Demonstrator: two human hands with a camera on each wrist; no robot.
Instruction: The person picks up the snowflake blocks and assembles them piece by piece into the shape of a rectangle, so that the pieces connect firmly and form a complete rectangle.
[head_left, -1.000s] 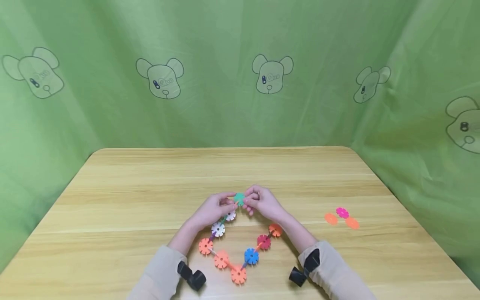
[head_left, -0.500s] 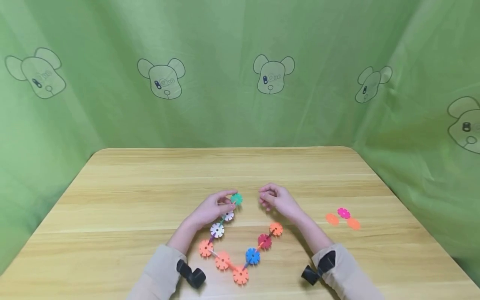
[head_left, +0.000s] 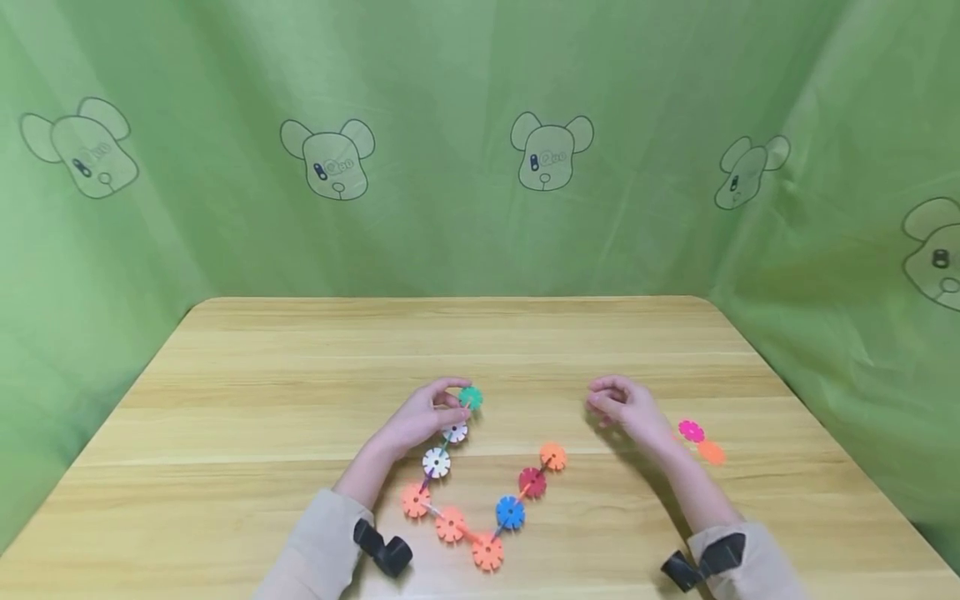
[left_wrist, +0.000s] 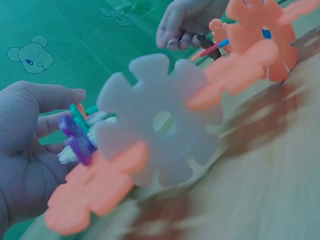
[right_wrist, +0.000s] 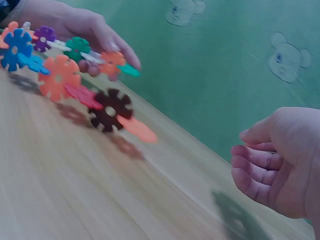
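Observation:
A chain of notched plastic snowflake discs curves over the table in a U, open toward the far side. Orange, white, blue and red discs lie along it, and dark brown, purple and green ones show in the right wrist view. My left hand pinches the chain's far left end between thumb and fingers, at the green disc. The other end finishes in an orange disc. To the right of that end, my right hand hovers over the table, fingers loosely curled around nothing.
Beyond my right wrist lie a loose pink disc and an orange disc; another orange one is mostly hidden by the wrist. The wooden table is ringed by a green curtain with mouse drawings.
My right hand has let go of the green disc and moved right, toward the loose discs. My left hand keeps hold of the chain's end, nearly in place.

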